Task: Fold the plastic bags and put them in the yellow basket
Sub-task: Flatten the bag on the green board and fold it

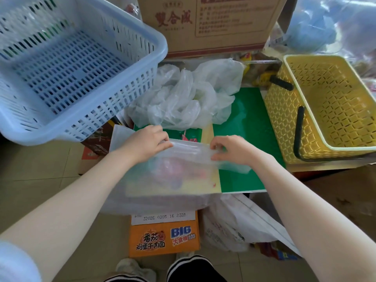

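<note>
Open lane: bare green board (247,127) between the crumpled bag pile (183,96) and the yellow basket (289,127), whose top is open. Blue basket (67,64) overhangs the left side, cardboard box (211,25) walls off the back, basket's black handle (298,131) hangs on the near wall.

My head view is bright with soft, even daylight and only faint shadows, though the picture is slightly soft overall, the wide lens bows lines toward the edges, and the far top-right corner washes out hazily.
</note>
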`<state>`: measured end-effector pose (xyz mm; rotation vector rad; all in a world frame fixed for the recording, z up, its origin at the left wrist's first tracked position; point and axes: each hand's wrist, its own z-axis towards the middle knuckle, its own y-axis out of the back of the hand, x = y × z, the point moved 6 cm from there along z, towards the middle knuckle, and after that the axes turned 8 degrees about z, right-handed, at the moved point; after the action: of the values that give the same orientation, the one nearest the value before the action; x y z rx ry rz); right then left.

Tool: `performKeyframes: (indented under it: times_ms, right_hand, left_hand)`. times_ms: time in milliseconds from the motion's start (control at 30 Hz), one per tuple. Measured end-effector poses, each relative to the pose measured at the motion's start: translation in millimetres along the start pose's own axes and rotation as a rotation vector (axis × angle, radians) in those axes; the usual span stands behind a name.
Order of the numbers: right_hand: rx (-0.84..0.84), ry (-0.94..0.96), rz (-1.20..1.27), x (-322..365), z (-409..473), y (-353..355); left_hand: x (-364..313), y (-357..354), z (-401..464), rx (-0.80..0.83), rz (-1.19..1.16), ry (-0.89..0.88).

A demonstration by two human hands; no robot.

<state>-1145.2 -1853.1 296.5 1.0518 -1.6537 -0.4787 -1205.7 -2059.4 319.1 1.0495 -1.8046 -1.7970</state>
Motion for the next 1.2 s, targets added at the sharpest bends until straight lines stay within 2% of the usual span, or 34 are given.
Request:
performKeyframes:
  times_ms: [133, 267, 467, 567, 633, 733, 833, 900, 967, 1033, 1100, 1200]
  right_hand:
    - [0.062, -0.080, 0.071, -17.0, -12.5, -0.5]
    - [-0.070, -0.140, 0.351, -13.8, -29.4, 21.8]
    - [-0.291, -0.069, 0.321, 17.5, -53.1, 93.3]
    - [-0.265, -0.035, 0.329, 30.6, -56.1, 126.3]
    - [-0.205, -0.041, 0.184, 28.5, -44.5, 129.4]
    - [-0.131, -0.100, -0.126, 1.0, -9.2, 97.6]
    - [-0.223, -0.260, -0.416, -31.3, 8.7, 57.7]
    - [-0.268, -0.358, -0.530, -42.0, 9.1, 33.4]
    - [-0.342, -0.272, -0.525, -29.3, 12.8, 7.6]
    - [-0.412, -0.096, -0.387, -3.0, 21.8, -21.5]
    - [-0.329, -0.011, -0.251, 18.9, 36.1, -52.5]
    - [-0.225, -0.040, -0.223, 17.8, 50.9, -81.1]
  left_hand:
    - [4.9, 5.9, -3.9, -0.037, 0.052, -0.035]
    - [7.5, 15.6, -9.3, -0.138, -0.134, 0.036]
    - [-2.7, 64.3, -9.9, -0.394, -0.344, 0.019]
    - [-2.4, 76.1, 1.0, -0.489, -0.372, 0.074]
    - [-1.6, 58.8, 14.9, -0.435, -0.212, 0.129]
    - [-7.7, 9.4, 23.5, -0.296, 0.201, 0.138]
    - [-28.1, -43.1, 13.1, -0.249, 0.380, -0.016]
    - [-33.7, -76.7, 3.9, -0.113, 0.404, -0.046]
    - [-24.8, -98.8, -2.3, 0.016, 0.387, -0.019]
    - [-12.8, -103.9, -3.5, 0.031, 0.352, 0.031]
    - [-6.9, -102.1, -1.8, 0.053, 0.326, 0.074]
    - [0.5, -101.3, -2.6, 0.036, 0.339, 0.098]
